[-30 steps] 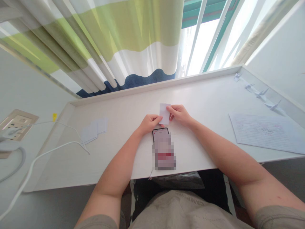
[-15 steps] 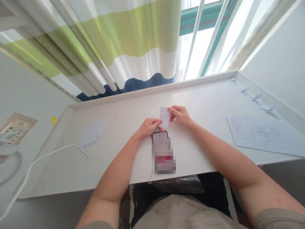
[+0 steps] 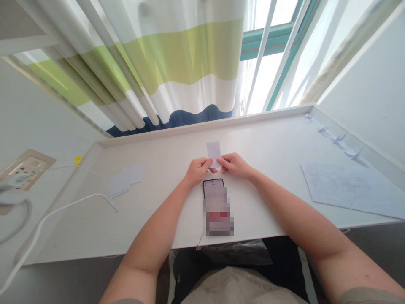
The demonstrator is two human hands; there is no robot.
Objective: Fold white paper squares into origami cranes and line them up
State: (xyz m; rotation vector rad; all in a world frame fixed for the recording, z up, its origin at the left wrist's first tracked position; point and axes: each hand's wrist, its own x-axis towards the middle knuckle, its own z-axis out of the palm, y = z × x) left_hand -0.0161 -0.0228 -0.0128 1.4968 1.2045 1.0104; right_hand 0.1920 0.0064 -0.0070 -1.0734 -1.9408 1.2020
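Head view: left hand (image 3: 198,171) and right hand (image 3: 236,165) are gripping a white paper square (image 3: 213,154) with closed fingers, just beyond a phone (image 3: 210,186) on a white desk (image 3: 202,134); folded paper cranes (image 3: 338,138) are lining the right edge, loose paper squares (image 3: 125,180) waiting left.

a white desk (image 3: 164,152) with a raised lip along its back edge carries a smartphone (image 3: 213,188) lying face up near the front edge, its lower part pixelated. left of it lie a small stack of white paper squares (image 3: 125,180) and a white cable (image 3: 72,204). to the right lie a handwritten lined sheet (image 3: 351,190) and, along the back lip, a row of paper cranes (image 3: 338,138).
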